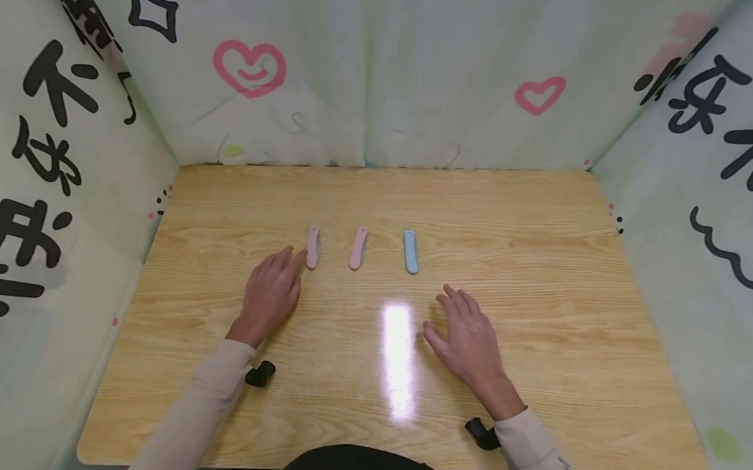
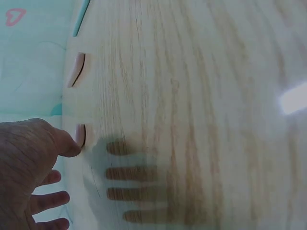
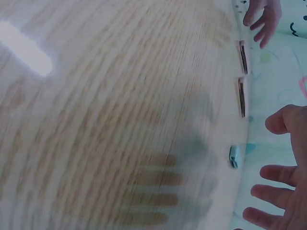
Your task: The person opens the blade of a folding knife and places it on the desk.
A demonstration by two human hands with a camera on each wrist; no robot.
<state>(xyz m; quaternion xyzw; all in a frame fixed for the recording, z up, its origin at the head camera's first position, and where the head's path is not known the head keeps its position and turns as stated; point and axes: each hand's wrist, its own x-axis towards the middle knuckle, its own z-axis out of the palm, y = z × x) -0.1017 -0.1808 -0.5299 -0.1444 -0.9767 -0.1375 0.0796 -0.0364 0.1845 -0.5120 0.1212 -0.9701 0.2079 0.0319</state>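
Observation:
Three slim, handle-like pieces with rounded ends, each resembling a folded pocket knife, lie in a row on the wooden table. From left to right they are a left pink piece [image 1: 313, 247], a middle pink piece [image 1: 358, 248] and a blue piece [image 1: 411, 252]. My left hand [image 1: 272, 290] is beside the left pink piece, thumb tip right at its edge and fingers extended; the left wrist view shows the thumb overlapping that piece's near end [image 2: 81, 134]. My right hand [image 1: 469, 336] is to the right of and nearer me than the blue piece, fingers spread, holding nothing.
The wooden table [image 1: 542, 274] is enclosed by pale curtains [image 1: 426, 65] with hearts and lettering at the back and sides. A bright light reflection lies on the tabletop between my hands. Black wrist devices [image 1: 261, 374] sit at both cuffs.

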